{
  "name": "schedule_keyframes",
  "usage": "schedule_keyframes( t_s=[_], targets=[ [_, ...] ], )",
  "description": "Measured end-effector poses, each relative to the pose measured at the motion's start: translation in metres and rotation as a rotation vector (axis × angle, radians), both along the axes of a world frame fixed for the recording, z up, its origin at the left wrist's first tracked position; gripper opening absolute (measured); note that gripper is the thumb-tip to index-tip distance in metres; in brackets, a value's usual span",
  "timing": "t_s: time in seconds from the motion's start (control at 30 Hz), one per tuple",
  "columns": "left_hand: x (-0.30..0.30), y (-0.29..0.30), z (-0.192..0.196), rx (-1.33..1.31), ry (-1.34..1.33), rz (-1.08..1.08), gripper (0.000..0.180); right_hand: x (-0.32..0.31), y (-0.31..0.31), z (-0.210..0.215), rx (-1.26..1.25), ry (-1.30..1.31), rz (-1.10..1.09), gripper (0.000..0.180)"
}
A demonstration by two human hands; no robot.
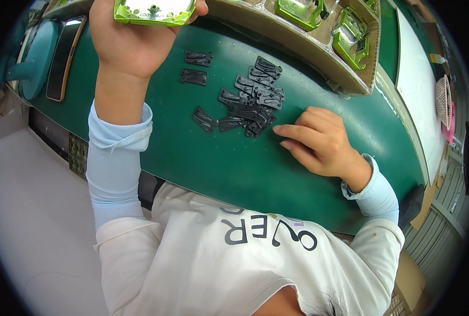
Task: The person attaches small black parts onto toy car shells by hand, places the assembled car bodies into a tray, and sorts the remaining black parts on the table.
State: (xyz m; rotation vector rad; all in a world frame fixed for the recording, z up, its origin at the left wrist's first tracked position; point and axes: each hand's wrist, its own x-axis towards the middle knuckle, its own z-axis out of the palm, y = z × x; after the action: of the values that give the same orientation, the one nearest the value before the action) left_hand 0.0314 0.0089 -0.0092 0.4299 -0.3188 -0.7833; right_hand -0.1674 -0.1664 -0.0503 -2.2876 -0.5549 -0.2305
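My left hand is raised at the top edge, palm up, closed around a bright green plastic housing with a white inner face. Its far part is cut off by the picture's edge. My right hand is over the green tabletop, just right of a heap of small black plastic plates. Thumb and index finger point at the heap, slightly apart, with nothing visible between them; the other fingers are curled. Two black plates lie separately left of the heap, and another loose plate lies nearer to me.
A cardboard box at the far right holds several green plastic frames. On the left lie a phone and a teal round-ended object. A white perforated basket is at the far right edge. The table's near edge runs by my body.
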Motion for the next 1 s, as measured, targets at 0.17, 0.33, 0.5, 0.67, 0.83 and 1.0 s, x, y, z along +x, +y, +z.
schedule_keyframes(
  t_s=[0.17, 0.33, 0.5, 0.67, 0.83, 1.0],
  targets=[
    [-0.003, -0.002, 0.002, -0.008, -0.009, -0.02, 0.052, 0.001, 0.009, 0.008, -0.301, 0.046, -0.048, 0.038],
    [-0.001, -0.001, -0.001, 0.009, -0.027, -0.02, 0.051, 0.001, 0.01, 0.008, -0.31, 0.05, -0.054, 0.038],
    [-0.001, -0.001, 0.0, -0.003, -0.016, -0.025, 0.051, 0.0, 0.005, 0.004, -0.212, 0.032, -0.019, 0.023],
    [0.0, -0.001, -0.001, -0.003, -0.038, -0.023, 0.051, -0.004, 0.005, -0.001, 0.007, 0.052, -0.143, 0.017],
    [0.004, 0.003, -0.005, 0.009, -0.066, -0.056, 0.051, -0.002, 0.006, 0.003, -0.073, 0.045, -0.14, 0.02],
    [0.003, 0.0, -0.005, -0.003, -0.082, -0.072, 0.051, -0.001, 0.011, 0.002, -0.235, 0.033, -0.106, 0.042]
  ],
)
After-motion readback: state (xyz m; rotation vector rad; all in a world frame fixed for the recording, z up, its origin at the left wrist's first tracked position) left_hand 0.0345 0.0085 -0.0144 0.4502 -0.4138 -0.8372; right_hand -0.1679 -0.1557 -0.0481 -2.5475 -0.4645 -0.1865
